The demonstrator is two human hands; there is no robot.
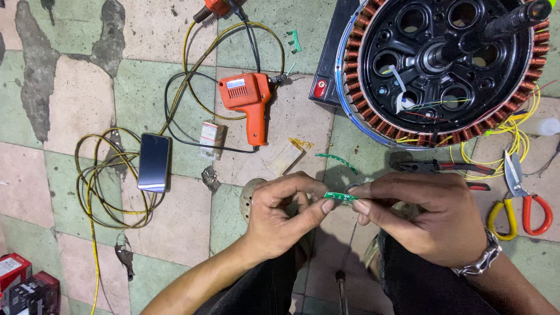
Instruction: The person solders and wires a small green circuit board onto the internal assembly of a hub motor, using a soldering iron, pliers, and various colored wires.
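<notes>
A small green circuit strip (340, 197) is pinched between both hands above the tiled floor. My left hand (281, 216) grips its left end with thumb and forefinger. My right hand (431, 216), with a metal bracelet on the wrist, holds the right end. Just beyond the hands lies a curved green strip (337, 160). A large motor stator (443, 64) with copper windings and a black hub stands at the upper right, thin wires trailing from it.
An orange soldering gun (249, 105) with black cord lies at centre left, a dark phone (154, 162) beside coiled yellow wire (99, 181). Scissors with red and yellow handles (519, 192) and pliers (443, 168) lie at right. Red and black boxes (23, 286) sit bottom left.
</notes>
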